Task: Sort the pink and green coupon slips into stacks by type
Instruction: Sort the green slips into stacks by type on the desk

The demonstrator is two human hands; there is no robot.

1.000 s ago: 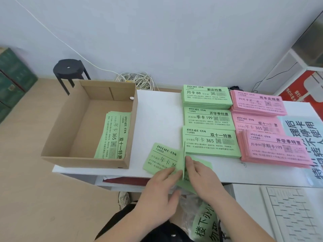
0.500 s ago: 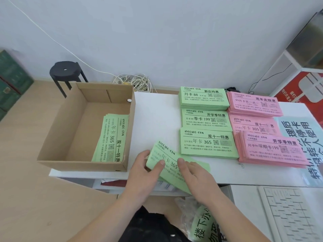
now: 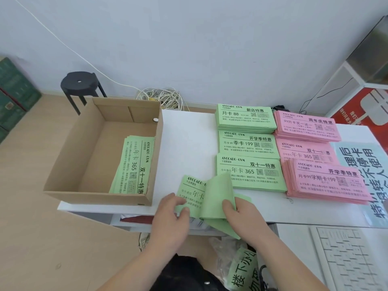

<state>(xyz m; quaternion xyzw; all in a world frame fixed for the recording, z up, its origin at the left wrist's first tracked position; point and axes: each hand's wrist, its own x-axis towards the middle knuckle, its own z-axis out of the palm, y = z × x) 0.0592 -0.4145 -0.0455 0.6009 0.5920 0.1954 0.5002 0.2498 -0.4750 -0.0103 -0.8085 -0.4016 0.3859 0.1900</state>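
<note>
The left hand (image 3: 170, 215) is held palm down at the near edge of the white rectangular table (image 3: 189, 143). Its thumb is laid on the printed face of a small bundle of light green paper coupon slips (image 3: 190, 193), whose left end is gripped. The right hand (image 3: 244, 215) is set just to the right, thumb and fingers pinched on the top green slip (image 3: 218, 196), which is curled up and over so that its blank back is shown. The bundle is carried partly past the near table edge. Just beyond it, three green slip stacks (image 3: 248, 143) are ranged in a column, and three pink slip stacks (image 3: 306, 131) are set against them on the right. An open brown cardboard box (image 3: 100, 198) holding more green slips (image 3: 132, 164) is placed at the left end of the table. Bare tabletop is left between box and stacks. A white keyboard (image 3: 346, 259) is seen at the near right.
</note>
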